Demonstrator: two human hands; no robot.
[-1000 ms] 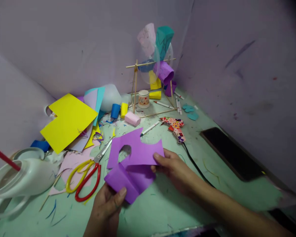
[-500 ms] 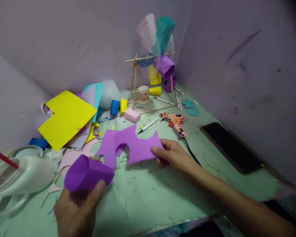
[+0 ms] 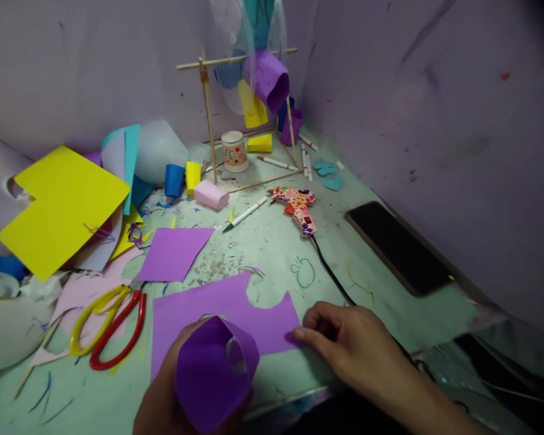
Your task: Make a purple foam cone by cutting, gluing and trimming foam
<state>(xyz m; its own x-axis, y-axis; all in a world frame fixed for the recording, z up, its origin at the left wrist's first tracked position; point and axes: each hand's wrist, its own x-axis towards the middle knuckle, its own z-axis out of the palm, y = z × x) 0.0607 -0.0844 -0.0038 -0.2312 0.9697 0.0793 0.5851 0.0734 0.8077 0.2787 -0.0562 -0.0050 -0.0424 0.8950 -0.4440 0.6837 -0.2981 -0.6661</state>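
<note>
My left hand (image 3: 156,386) is wrapped round a purple paper cup (image 3: 215,377), its open end turned toward me. Under and behind that cup lies a purple sheet (image 3: 199,302) with a curved notch cut from its far edge. The thumb and finger of my right hand (image 3: 358,344) pinch the sheet's right corner. A smaller purple piece (image 3: 176,254) rests just beyond the sheet. To the left are scissors (image 3: 118,329) with one yellow and one red handle; their blades are mostly hidden beneath the purple piece.
A stick frame (image 3: 208,121) carrying coloured cups stands at the back. A flowered glue gun (image 3: 297,208) with a black cord, a marker (image 3: 245,214) and a phone (image 3: 399,248) lie on the right half. Yellow sheets (image 3: 68,205) and a white pitcher (image 3: 9,332) are at left.
The purple sheet has come down nearer to me onto the table. My left hand has moved right and turned the cup's opening toward me. The scissors now show. The view has shifted.
</note>
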